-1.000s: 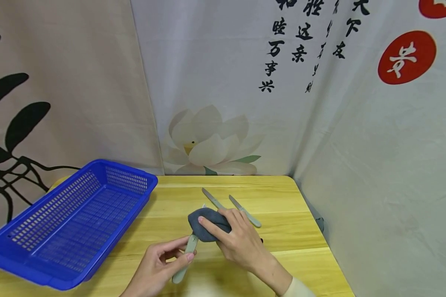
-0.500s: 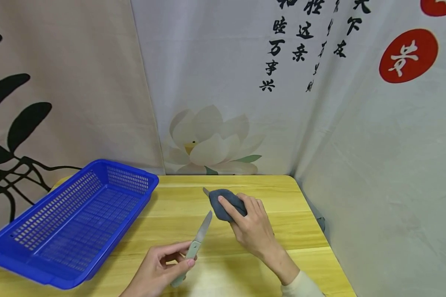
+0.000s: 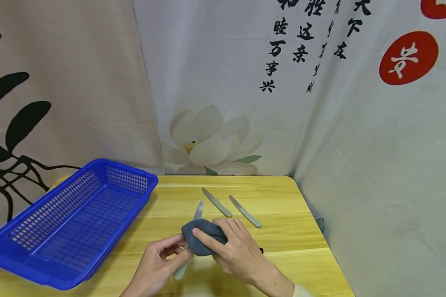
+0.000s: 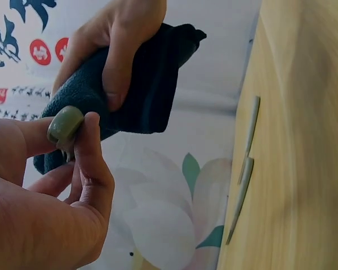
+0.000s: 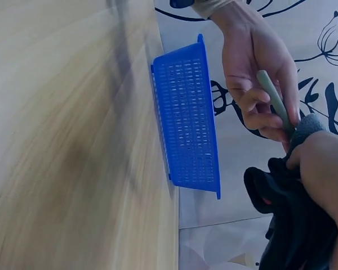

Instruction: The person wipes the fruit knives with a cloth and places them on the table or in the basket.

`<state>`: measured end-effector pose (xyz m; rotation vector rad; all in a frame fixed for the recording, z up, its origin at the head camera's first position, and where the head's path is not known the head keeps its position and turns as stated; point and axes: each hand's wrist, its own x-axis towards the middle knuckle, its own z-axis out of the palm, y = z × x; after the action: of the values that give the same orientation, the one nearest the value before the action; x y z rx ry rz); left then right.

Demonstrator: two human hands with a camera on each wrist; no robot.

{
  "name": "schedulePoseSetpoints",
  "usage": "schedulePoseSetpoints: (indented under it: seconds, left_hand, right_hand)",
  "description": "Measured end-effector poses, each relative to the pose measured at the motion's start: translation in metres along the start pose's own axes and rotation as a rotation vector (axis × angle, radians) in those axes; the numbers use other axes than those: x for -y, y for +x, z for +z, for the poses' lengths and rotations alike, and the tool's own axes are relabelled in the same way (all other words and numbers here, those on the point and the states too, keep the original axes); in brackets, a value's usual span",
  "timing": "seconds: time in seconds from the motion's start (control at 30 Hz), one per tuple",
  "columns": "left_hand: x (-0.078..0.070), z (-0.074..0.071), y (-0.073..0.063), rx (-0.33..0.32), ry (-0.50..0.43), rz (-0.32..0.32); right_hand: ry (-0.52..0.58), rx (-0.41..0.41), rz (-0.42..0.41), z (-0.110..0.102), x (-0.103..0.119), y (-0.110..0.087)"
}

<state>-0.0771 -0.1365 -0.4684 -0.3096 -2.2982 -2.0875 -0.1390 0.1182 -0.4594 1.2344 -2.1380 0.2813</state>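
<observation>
Head view: hands close together, cloth between.

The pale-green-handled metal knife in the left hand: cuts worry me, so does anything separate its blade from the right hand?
Yes: a dark blue-grey cloth, gripped by the right hand, covers the middle of the knife, between hand and blade. The blade's tip shows bare.

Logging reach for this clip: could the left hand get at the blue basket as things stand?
Likely yes: nothing stands between the left hand and the blue basket, though that hand holds a knife.
</observation>
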Motion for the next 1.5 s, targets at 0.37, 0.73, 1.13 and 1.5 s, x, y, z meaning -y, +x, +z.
schedulePoseSetpoints:
  seconds: [0.37, 0.73, 1.13, 1.5]
  left_hand:
    - [0.001, -0.004, -0.003, 0.080, -0.045, -0.033]
    - [0.001, -0.007, -0.003, 0.136, -0.026, -0.067]
    - [0.029, -0.013, 0.005, -0.123, 0.605, 0.493]
    - [0.034, -0.029, 0.018, -0.363, 1.011, 0.821]
  right_hand:
    - [0.035, 0.026, -0.007, 0.004, 0.000, 0.000]
    - [-0.001, -0.075, 0.065, 0.011, -0.024, 0.004]
    - [-0.049, -0.112, 0.211, 0.003, -0.054, -0.004]
    - [0.009, -0.099, 0.250, -0.015, -0.033, 0.002]
